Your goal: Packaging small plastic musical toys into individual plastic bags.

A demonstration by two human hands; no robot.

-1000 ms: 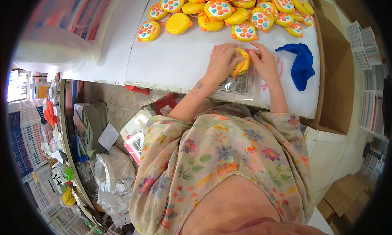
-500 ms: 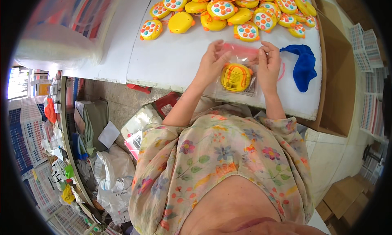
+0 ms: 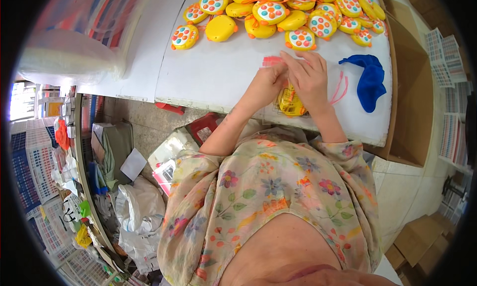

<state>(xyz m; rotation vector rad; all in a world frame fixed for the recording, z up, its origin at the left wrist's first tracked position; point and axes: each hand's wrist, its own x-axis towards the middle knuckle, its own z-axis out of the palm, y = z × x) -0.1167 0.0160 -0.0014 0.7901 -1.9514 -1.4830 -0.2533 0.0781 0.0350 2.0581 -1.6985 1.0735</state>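
A clear plastic bag with a pink band point(image 3: 272, 61) along its top lies at the table's front edge. Inside it is a yellow round toy point(image 3: 291, 103) with an orange loop, partly covered by my right hand. My left hand point(image 3: 266, 85) is closed at the bag's top, thumb and fingers pinched together. Right beside it, my right hand point(image 3: 309, 80) has its fingers bent over the same upper edge, meeting the left fingertips. The exact grip under the right fingers is hidden.
Several yellow toys point(image 3: 271, 12) with coloured dots are heaped at the table's far side. A blue cloth-like piece point(image 3: 371, 82) and thin pink strips point(image 3: 340, 90) lie to the right, by an open cardboard box point(image 3: 410, 92). Clear plastic bags point(image 3: 69, 57) pile up at the left.
My hands have come together at the bag's top; the right hand moved left across it. Less of the pink band and toy shows now, and more of the loose pink strips.
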